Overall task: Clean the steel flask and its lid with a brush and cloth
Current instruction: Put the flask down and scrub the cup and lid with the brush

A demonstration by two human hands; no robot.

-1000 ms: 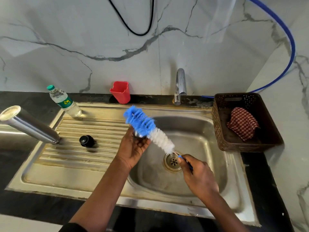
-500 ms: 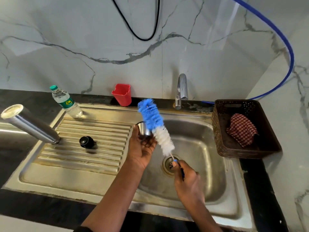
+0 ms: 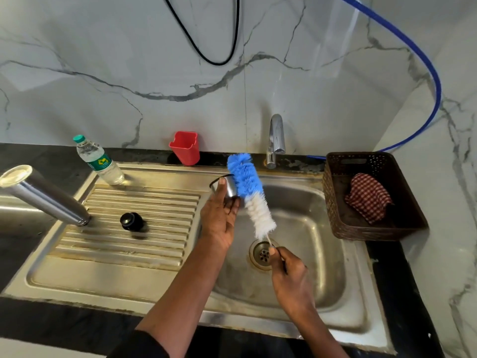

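With the left hand (image 3: pixel 219 218) gripping the steel cup lid (image 3: pixel 228 188) and the right hand (image 3: pixel 290 273) gripping the bottle brush (image 3: pixel 247 187) against it, lid scrubbing looks like the step, the brush probably goes inside next, and the steel flask (image 3: pixel 44 195) lies well left of both hands.

The left grip (image 3: pixel 219 220) curls higher up; the right grip (image 3: pixel 290 276) clenches lower.

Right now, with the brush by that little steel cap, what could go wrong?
The small steel cup lid is held in the left hand above the steel sink; a hard stroke of the blue-and-white bottle brush might knock it loose. The tall steel flask stands on the ribbed drainboard, where an elbow could topple it.
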